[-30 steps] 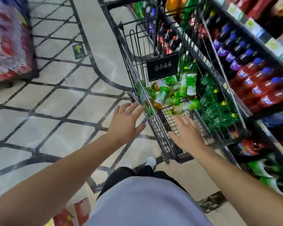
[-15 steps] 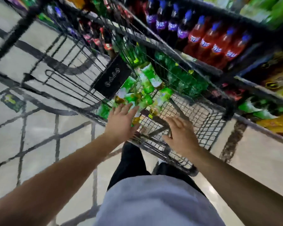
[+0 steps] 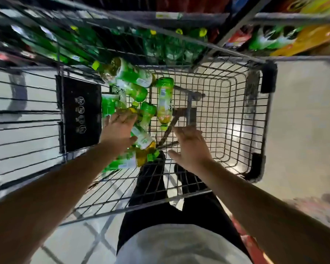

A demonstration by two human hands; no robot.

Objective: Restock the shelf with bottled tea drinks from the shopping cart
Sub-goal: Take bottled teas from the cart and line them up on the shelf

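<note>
Wire shopping cart (image 3: 236, 115) stands against the drinks shelf (image 3: 179, 18); tea bottles (image 3: 135, 88) crowd its left half. Left hand (image 3: 118, 130) and right hand (image 3: 192, 147) hover released, grasping nothing.

Tea bottles (image 3: 135, 92) lie heaped in the cart's (image 3: 255, 130) left part, the shelf (image 3: 179, 16) behind it.

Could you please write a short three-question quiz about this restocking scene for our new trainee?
1. True or false: the left hand already grips a bottle.
2. Where do the tea bottles lie in the cart? A) piled at one side B) spread evenly C) none inside
3. Fill in: the right hand hovers over bare ____.

Key: 1 false, both hands are open; 2 A; 3 mesh.
</note>
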